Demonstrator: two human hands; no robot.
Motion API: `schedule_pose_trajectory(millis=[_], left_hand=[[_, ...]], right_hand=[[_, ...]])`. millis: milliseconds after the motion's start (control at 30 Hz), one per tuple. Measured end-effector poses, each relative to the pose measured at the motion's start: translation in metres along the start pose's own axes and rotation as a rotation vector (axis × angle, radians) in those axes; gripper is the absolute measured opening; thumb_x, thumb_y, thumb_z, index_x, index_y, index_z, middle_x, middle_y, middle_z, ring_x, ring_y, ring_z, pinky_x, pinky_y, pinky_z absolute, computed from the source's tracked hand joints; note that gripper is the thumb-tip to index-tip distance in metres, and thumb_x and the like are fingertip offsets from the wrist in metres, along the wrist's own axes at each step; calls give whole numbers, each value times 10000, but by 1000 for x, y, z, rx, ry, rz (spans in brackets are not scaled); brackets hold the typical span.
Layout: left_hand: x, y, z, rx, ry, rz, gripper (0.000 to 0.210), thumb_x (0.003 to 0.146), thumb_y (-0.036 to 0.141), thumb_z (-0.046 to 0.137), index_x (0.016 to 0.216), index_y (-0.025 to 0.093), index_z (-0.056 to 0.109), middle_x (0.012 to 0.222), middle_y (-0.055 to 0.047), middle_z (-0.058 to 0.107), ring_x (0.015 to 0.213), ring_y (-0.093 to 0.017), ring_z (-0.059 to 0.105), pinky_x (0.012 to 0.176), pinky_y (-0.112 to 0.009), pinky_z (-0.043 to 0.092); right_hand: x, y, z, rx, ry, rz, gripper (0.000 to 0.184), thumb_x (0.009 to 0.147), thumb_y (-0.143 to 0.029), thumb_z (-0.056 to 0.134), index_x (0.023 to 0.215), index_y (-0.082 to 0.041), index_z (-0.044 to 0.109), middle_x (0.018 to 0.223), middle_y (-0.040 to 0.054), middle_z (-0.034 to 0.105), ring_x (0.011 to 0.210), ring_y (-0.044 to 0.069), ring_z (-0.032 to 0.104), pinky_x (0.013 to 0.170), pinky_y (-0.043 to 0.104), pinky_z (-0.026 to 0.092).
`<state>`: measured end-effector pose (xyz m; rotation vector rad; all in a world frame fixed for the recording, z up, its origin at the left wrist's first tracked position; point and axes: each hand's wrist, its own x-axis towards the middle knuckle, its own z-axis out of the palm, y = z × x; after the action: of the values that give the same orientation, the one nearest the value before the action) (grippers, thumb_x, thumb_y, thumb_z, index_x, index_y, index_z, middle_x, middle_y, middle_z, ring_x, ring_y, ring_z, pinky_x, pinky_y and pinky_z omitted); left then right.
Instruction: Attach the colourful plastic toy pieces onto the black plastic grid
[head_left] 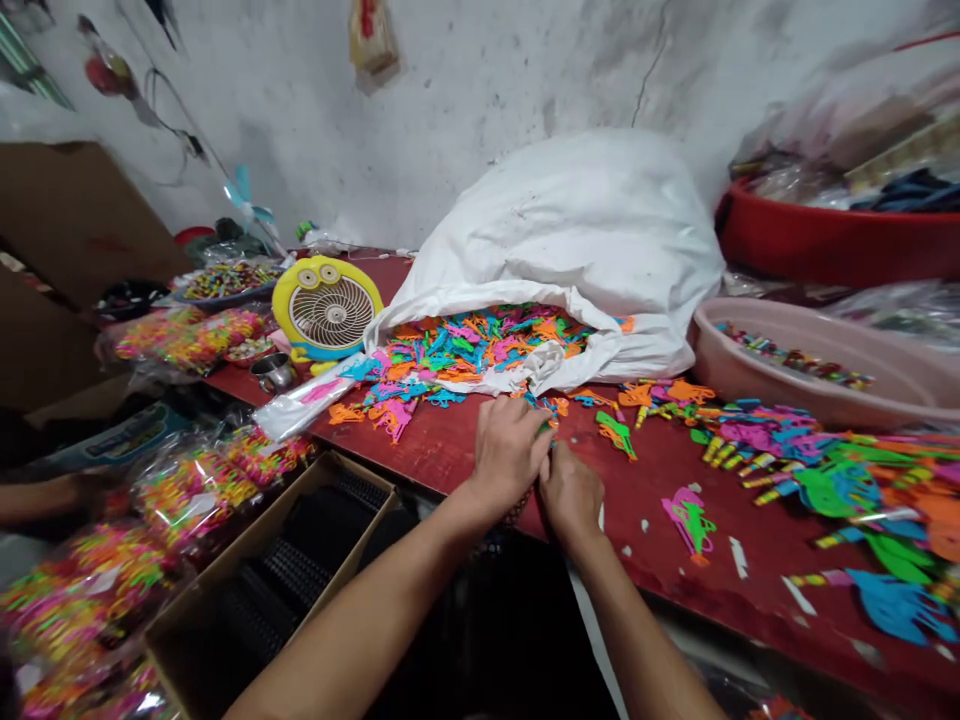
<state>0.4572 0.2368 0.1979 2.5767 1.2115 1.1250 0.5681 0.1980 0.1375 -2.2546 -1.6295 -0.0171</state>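
Plastic bits (553, 410) peek toward twelve o'clock between curled left hand (508, 448) and right hand (571, 492); I can't tell their grip or the bits' long way.

You work in what looks like a small workshop: a white sack (577, 215) spills bright plastic pieces (480, 345) across a red bench (442, 448), packed bags (199, 495) crowd the left, and tubs (847, 235) line the far right.
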Motion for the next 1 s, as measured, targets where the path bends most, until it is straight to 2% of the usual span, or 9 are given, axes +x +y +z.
schedule_pose_trajectory(millis=[233, 367, 467, 567, 633, 700, 833, 1000], left_hand=[[13, -8, 12, 24, -17, 27, 162, 928, 313, 580, 984, 223, 703, 930, -40, 666, 946, -198, 585, 859, -347, 382], [16, -12, 8, 70, -46, 44, 146, 912, 300, 604, 973, 213, 703, 901, -34, 667, 901, -191, 594, 819, -328, 389], [18, -13, 5, 80, -79, 67, 136, 900, 305, 618, 953, 214, 704, 866, -27, 660, 860, -185, 592, 785, -316, 392], [20, -11, 4, 80, -35, 102, 210, 856, 372, 667, 979, 205, 697, 891, -41, 644, 894, -203, 580, 788, -321, 395], [23, -9, 4, 101, 10, 128, 286, 824, 426, 695, 997, 198, 693, 925, -54, 634, 931, -220, 568, 810, -337, 392], [28, -7, 4, 124, 16, 167, 266, 833, 436, 685, 954, 200, 702, 935, -57, 634, 937, -222, 562, 820, -346, 383], [39, -8, 5, 150, -66, 220, 229, 884, 402, 637, 816, 197, 711, 852, -45, 653, 859, -200, 571, 779, -336, 371], [44, -11, 8, 123, -93, 238, 212, 893, 365, 635, 824, 184, 720, 810, -42, 668, 798, -183, 585, 758, -324, 389]], right_hand=[[0, -3, -2, 15, -51, 32, 232, 995, -275, 408, 1083, -152, 583, 943, 124, 701, 814, 225, 667, 620, 290, 339], [5, 22, -1, 180, -105, -57, 165, 939, -276, 520, 1023, -170, 613, 893, 84, 703, 797, 204, 645, 639, 270, 338], [10, 45, 1, 365, -127, -103, 122, 885, -184, 532, 954, -154, 628, 871, 65, 692, 797, 174, 619, 662, 248, 346], [11, 55, 2, 409, -137, -91, 167, 855, -127, 508, 958, -145, 639, 879, 62, 689, 812, 164, 613, 685, 242, 353], [9, 54, 2, 361, -144, -82, 173, 862, -146, 518, 980, -155, 644, 936, 68, 698, 864, 180, 624, 701, 253, 359], [6, 49, 3, 298, -142, -79, 175, 887, -200, 529, 1016, -171, 644, 1024, 73, 701, 919, 203, 635, 706, 269, 365], [6, 41, 4, 244, -127, -54, 223, 927, -323, 532, 1073, -182, 625, 1032, 77, 707, 921, 236, 657, 696, 296, 382], [16, 34, 2, 292, -81, -32, 375, 904, -385, 591, 1212, -179, 537, 1032, 79, 704, 915, 237, 668, 698, 294, 405]])
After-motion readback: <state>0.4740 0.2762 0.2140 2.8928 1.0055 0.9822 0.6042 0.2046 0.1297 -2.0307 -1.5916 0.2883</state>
